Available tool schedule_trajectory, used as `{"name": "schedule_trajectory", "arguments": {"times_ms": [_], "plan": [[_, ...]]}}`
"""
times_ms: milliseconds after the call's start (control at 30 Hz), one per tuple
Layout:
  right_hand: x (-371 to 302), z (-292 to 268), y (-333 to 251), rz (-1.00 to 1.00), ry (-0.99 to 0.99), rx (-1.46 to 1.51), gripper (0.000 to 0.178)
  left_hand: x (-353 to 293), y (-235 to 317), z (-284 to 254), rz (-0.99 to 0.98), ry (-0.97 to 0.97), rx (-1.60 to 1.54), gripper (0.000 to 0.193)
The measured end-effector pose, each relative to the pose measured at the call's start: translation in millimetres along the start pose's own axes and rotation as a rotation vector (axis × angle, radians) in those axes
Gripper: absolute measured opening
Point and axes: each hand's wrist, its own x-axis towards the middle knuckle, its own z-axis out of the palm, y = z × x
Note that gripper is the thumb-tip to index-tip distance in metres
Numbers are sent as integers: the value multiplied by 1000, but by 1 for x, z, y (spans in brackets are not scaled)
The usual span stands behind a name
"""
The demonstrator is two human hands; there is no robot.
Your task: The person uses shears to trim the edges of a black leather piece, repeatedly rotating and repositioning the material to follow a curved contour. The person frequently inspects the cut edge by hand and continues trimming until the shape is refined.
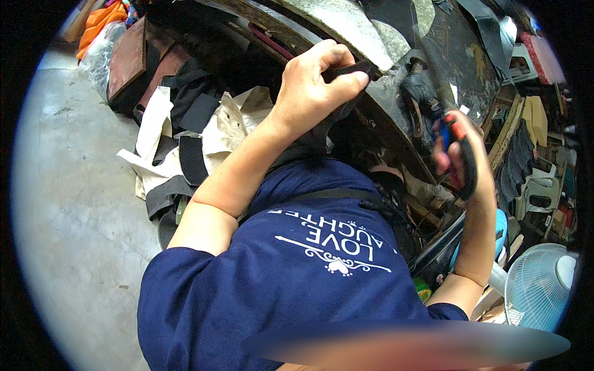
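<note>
My left hand (312,93) is raised in front of me, its thumb and fingers closed on a black strip of material (348,73) at the edge of the workbench. Over to the right, my right hand (465,133) grips scissors (471,170) with a black, orange-red and blue handle. Motion blurs them, and a long dark blade (431,65) points away over the bench. The strip and the scissors are apart. Part of the strip is hidden behind my left fingers.
The dark bench top (455,40) carries a pale stone slab (352,28) and a small dark object (417,93). Cream and black scraps (164,139) hang to my left, near a brown box (128,60). A fan (538,284) stands at lower right.
</note>
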Motion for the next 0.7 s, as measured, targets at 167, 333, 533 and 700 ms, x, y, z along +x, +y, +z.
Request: {"name": "schedule_trajectory", "arguments": {"times_ms": [167, 333, 533, 700], "plan": [[-11, 28, -11, 19, -72, 124, 88, 2, 12, 5, -117, -7, -168, 17], [-16, 30, -24, 60, -90, 44, 95, 4, 28, 13, -257, -33, -448, 11], [-11, 35, -26, 10, -19, -14, 95, 10, 40, 21, -239, -56, -542, 11], [-8, 37, -25, 11, -7, -25, 93, 9, 40, 23, -229, -54, -573, 12]]}}
